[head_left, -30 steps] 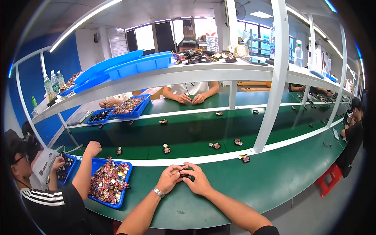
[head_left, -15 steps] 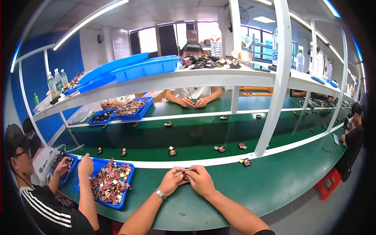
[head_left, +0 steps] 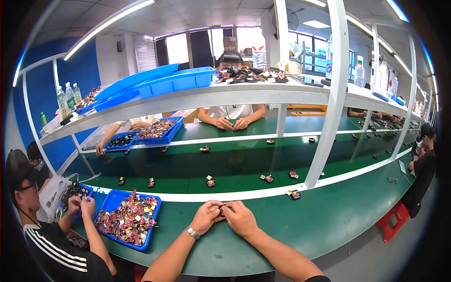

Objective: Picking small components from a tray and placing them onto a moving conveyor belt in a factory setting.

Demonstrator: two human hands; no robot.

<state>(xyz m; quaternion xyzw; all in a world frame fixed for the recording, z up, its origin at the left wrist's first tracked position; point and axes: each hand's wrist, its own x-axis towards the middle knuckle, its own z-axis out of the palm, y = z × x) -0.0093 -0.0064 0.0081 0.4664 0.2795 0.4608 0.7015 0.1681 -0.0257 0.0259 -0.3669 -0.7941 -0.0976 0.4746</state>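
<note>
Over the green bench my left hand (head_left: 206, 219), with a metal-banded watch on its wrist, and my right hand (head_left: 240, 218) meet fingertip to fingertip. Pinched between them is a small dark electronic part (head_left: 221, 211), mostly covered by the fingers, so its detail cannot be made out. Right of my hands, a similar small assembly with dark, reddish and pale pieces (head_left: 294, 194) rests by the white rail. To my left stands a blue tray (head_left: 153, 224), heaped with small reddish circuit pieces with white and yellow parts (head_left: 128, 218).
Beyond the white rail (head_left: 244, 194), a green conveyor belt (head_left: 235, 165) carries several spaced-out assemblies. A white post (head_left: 331, 103) rises at the right, supporting a shelf (head_left: 235, 96) with blue trays and bottles. A co-worker (head_left: 61, 235) sits close on my left; others sit across.
Assemblies on the belt have shifted slightly right. The left co-worker's raised hand has moved away from the tray to the other hand. Across, an arm now reaches beside the dark-filled tray. My hands barely move.
</note>
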